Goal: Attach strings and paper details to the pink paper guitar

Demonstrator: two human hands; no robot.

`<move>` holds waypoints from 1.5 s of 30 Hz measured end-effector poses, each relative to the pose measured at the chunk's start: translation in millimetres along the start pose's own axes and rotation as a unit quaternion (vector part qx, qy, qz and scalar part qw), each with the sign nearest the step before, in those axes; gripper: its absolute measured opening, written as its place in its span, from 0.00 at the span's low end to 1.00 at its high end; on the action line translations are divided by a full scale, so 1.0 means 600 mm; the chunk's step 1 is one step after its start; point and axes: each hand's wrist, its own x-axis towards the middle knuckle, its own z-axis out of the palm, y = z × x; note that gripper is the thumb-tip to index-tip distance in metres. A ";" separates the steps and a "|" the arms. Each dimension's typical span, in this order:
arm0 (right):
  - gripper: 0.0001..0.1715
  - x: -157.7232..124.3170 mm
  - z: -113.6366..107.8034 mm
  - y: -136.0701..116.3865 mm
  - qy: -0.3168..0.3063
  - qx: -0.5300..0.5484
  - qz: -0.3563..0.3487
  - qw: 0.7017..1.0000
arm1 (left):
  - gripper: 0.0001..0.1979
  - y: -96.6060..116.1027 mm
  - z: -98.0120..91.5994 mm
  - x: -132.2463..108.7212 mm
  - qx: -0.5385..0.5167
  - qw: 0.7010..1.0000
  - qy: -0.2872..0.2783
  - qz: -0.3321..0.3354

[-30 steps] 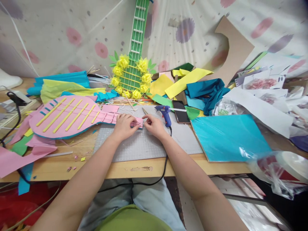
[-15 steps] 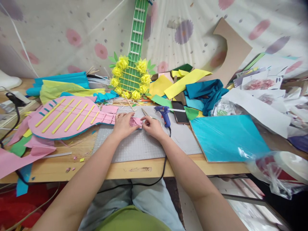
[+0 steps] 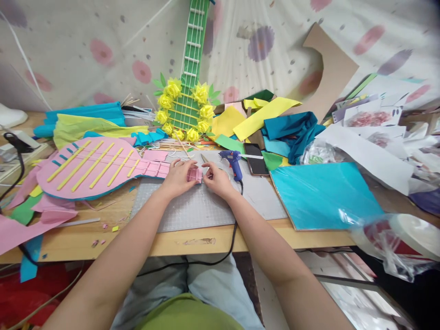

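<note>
A pink paper guitar with a blue edge, yellow strips across its body and thin lines along its neck lies flat at the left. Its neck reaches right onto a grey cutting mat. My left hand is closed round the neck near its end, with fingers over the far side and thumb at the near side. Just beyond the neck's tip, my right hand has thumb and forefinger pinched together; what they hold is too small to make out. Scissors lie partly hidden behind that hand.
A blue glue gun rests beside my right hand, its black cord running over the table edge. A phone and a wrapped blue board are to the right. A green guitar with yellow paper flowers leans at the back.
The right fingers have drawn slightly away from the neck's end, and a small gap shows between the hands. My left hand stays on the neck. The whole view has shifted slightly.
</note>
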 end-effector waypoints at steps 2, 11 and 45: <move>0.21 0.000 -0.001 -0.001 -0.001 0.000 0.004 1.000 | 0.27 -0.001 0.000 0.001 0.000 1.000 -0.016 0.013; 0.21 -0.001 -0.002 -0.003 0.006 -0.018 0.010 1.000 | 0.29 0.004 0.000 0.002 0.001 0.999 -0.042 0.029; 0.23 0.000 0.004 -0.003 0.027 -0.013 0.022 0.999 | 0.35 0.001 0.008 0.001 -0.002 1.000 -0.030 0.006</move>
